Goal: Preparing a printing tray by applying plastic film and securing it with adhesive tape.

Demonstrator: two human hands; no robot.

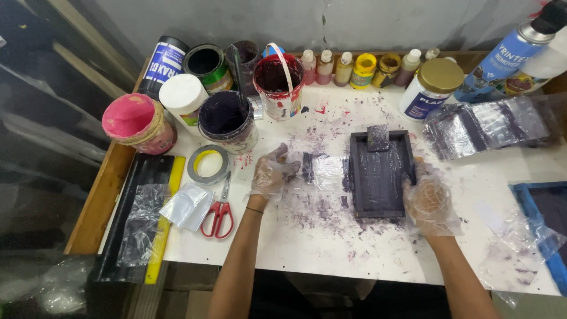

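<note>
The gloved right hand [429,204] grips the dark frame's [381,174] right edge mid-table; the left hand [270,173] pinches a stained plastic sheet [322,171] (touching the frame's left edge). Bare tabletop [331,248] lies below.

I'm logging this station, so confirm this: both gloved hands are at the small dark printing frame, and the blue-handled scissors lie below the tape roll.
One detail is wrong: the scissors have red handles, not blue. The head view shows them below the tape roll, while the left hand and right hand, both in clear gloves, are at the small dark printing frame.
</note>
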